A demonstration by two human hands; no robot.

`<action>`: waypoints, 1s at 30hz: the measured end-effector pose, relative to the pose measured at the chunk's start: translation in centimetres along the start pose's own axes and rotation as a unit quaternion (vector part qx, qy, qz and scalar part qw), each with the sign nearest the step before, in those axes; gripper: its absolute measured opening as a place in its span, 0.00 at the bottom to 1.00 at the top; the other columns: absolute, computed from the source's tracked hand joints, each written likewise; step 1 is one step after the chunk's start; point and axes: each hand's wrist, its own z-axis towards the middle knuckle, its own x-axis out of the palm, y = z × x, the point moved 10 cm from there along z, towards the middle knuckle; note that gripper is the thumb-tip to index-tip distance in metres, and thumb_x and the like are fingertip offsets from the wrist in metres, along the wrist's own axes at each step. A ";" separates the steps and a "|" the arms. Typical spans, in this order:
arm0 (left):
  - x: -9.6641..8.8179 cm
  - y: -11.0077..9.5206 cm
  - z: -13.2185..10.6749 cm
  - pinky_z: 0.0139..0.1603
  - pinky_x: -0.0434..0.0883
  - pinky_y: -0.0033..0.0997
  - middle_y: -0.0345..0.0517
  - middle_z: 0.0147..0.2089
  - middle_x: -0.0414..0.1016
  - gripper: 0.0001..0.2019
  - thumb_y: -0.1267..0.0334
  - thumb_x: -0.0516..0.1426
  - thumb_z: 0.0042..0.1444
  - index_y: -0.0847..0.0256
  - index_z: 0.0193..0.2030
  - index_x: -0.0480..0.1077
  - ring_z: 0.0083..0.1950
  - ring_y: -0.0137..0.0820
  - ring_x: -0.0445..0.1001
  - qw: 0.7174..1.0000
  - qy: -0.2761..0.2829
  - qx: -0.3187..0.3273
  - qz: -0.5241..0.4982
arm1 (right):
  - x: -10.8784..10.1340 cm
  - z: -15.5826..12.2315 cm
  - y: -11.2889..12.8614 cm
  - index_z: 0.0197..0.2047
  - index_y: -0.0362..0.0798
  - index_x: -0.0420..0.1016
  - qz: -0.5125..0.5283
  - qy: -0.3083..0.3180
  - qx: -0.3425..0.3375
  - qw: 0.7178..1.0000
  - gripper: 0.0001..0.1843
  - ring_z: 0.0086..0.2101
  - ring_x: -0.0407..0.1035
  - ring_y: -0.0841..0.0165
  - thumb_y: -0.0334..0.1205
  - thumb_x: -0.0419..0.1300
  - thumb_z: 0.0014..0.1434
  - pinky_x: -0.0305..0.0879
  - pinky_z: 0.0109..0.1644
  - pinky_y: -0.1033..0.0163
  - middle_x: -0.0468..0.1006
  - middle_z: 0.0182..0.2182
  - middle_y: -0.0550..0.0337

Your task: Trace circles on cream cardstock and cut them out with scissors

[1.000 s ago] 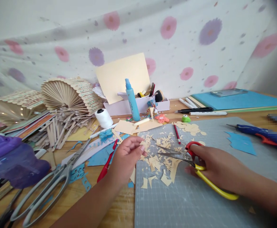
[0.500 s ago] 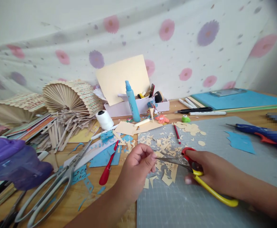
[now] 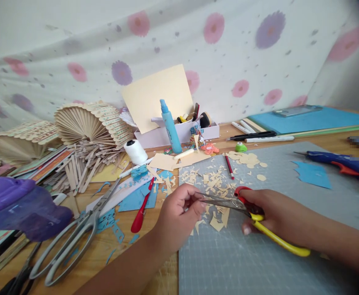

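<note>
My right hand [image 3: 265, 213] is closed round the handles of scissors [image 3: 225, 202], one loop red and the longer one yellow. Their metal blades point left, parted a little, and the tips reach my left hand [image 3: 182, 217]. That hand is pinched, thumb against fingers; whatever it holds is hidden behind them. Below and beyond both hands, cream paper scraps [image 3: 216, 180] are scattered over a grey cutting mat [image 3: 228, 262]. Round cream paper pieces [image 3: 247, 159] lie farther back, near a red pencil [image 3: 229, 167].
Large grey-handled scissors [image 3: 87, 225], a red-handled tool [image 3: 138, 217] and a purple container [image 3: 22, 209] are on the left. A blue bottle [image 3: 171, 129] and thread spool [image 3: 135, 151] stand behind. To the right lie a blue glue gun [image 3: 339, 162] and blue paper [image 3: 313, 175].
The scissor blades have parted slightly near my left fingertips. Both hands stay nearly in place while the camera view shifts a little.
</note>
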 end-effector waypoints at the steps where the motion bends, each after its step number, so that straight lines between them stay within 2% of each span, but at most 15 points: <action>1: -0.1 0.0 0.0 0.23 0.63 0.21 0.35 0.24 0.64 0.03 0.69 0.55 0.45 0.62 0.29 0.63 0.22 0.20 0.63 1.000 -0.003 0.003 0.005 | 0.0 0.0 0.0 0.29 0.48 0.64 -0.001 -0.001 -0.001 1.000 0.10 0.26 0.62 0.67 0.45 0.59 0.47 0.52 0.27 0.66 0.70 0.24 0.62; 8: -0.2 -0.1 0.0 0.24 0.65 0.22 0.35 0.21 0.65 0.02 0.68 0.56 0.45 0.62 0.27 0.65 0.21 0.22 0.66 1.000 -0.004 0.008 0.008 | -0.2 -0.1 0.0 0.27 0.48 0.64 -0.004 0.001 0.002 1.000 0.10 0.24 0.60 0.69 0.45 0.58 0.47 0.51 0.26 0.67 0.68 0.22 0.64; 14: 0.0 -0.1 0.0 0.25 0.66 0.22 0.35 0.20 0.66 0.03 0.67 0.56 0.45 0.62 0.27 0.64 0.21 0.21 0.67 1.000 -0.004 -0.004 -0.018 | -0.5 -0.1 0.4 0.25 0.47 0.64 0.004 0.000 -0.007 1.000 0.11 0.23 0.59 0.70 0.46 0.59 0.47 0.51 0.25 0.67 0.67 0.22 0.64; 23: 0.2 -0.3 -0.2 0.26 0.66 0.23 0.36 0.19 0.67 0.05 0.66 0.56 0.47 0.63 0.25 0.63 0.22 0.22 0.67 1.000 -0.007 -0.029 -0.010 | -0.7 -0.1 0.1 0.23 0.46 0.66 -0.005 -0.017 0.015 1.000 0.11 0.22 0.57 0.72 0.46 0.59 0.46 0.49 0.24 0.68 0.66 0.20 0.63; 27: -0.1 -0.5 -0.1 0.27 0.67 0.24 0.36 0.21 0.69 0.06 0.67 0.56 0.46 0.62 0.24 0.62 0.23 0.23 0.68 0.999 -0.016 -0.017 -0.030 | -0.8 -0.3 -0.4 0.23 0.46 0.65 0.062 -0.007 0.016 0.998 0.12 0.22 0.57 0.72 0.45 0.55 0.50 0.51 0.24 0.69 0.65 0.20 0.64; 30: -0.4 0.2 -0.1 0.28 0.67 0.24 0.38 0.25 0.73 0.05 0.68 0.56 0.47 0.62 0.26 0.62 0.24 0.22 0.70 0.996 -0.029 -0.042 -0.072 | -0.7 -0.8 -0.1 0.27 0.47 0.67 0.097 0.015 -0.013 0.995 0.08 0.23 0.59 0.72 0.43 0.54 0.51 0.54 0.25 0.70 0.67 0.22 0.64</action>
